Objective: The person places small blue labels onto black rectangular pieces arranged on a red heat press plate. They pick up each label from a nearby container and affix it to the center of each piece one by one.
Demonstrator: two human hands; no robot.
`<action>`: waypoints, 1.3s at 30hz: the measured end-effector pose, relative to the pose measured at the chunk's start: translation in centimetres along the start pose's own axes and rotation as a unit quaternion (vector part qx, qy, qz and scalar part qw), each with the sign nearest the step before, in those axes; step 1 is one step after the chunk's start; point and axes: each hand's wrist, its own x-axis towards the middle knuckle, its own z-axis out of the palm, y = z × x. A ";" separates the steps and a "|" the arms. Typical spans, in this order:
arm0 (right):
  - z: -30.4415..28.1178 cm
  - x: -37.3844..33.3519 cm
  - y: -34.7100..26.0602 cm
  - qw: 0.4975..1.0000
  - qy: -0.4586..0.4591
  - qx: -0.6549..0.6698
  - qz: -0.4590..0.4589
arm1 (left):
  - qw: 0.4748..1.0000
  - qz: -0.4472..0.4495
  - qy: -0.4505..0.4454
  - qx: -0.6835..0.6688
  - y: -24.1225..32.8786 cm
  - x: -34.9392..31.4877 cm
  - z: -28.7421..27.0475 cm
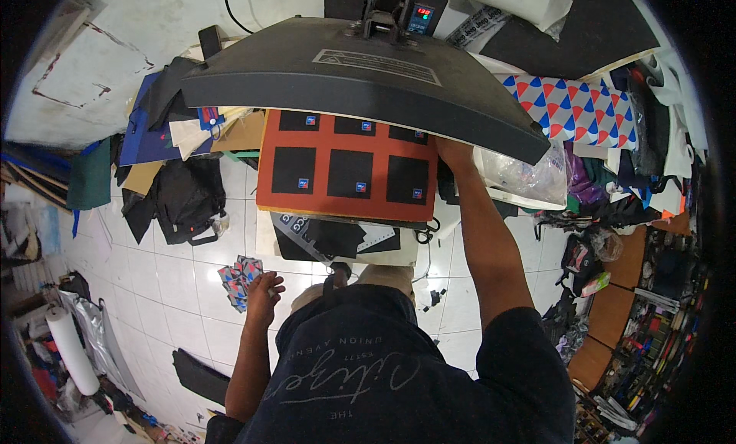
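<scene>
A heat press stands in front of me, its wide dark upper plate (pixel 307 76) raised over an orange-red base pad (pixel 313 206). Several black square pieces (pixel 350 168) lie in rows on the pad, each with a small blue and red mark near a lower corner. The plate's front edge cuts off the back row. My right hand (pixel 455 154) reaches to the pad's right side beneath the plate; its fingers are hidden there. Low on the left, my left hand (pixel 264 294) hangs empty, fingers loosely bent and apart. Behind it, patterned red, blue and grey pieces (pixel 241 281) lie on the floor.
Below the pad, a shelf holds black sheets (pixel 318 237), and scissors (pixel 429 229) hang at its right. A patterned roll (pixel 575 111) and a clear plastic bag (pixel 529 176) are at the right. Left of the press sits a black bag (pixel 188 199). A lit display (pixel 421 15) shows behind the plate.
</scene>
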 end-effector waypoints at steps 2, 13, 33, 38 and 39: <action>0.1 0.0 0.0 1.000 0.012 -0.010 -0.013 | 0.999 0.015 -0.003 0.031 -0.3 0.0 0.0; 0.5 -0.2 0.2 0.997 0.021 -0.052 -0.060 | 1.000 -0.014 0.013 0.009 -0.8 -0.1 0.6; -0.2 -0.2 -0.1 0.995 0.002 -0.091 -0.031 | 1.000 0.003 -0.023 0.004 -1.2 0.0 0.6; -4.2 -0.7 -4.9 0.986 -0.040 0.039 0.156 | 0.978 0.001 -0.111 -0.177 1.1 -1.5 3.3; -5.3 -1.4 -6.4 0.978 -0.038 0.088 0.183 | 0.965 0.008 -0.142 -0.219 2.1 -2.0 4.2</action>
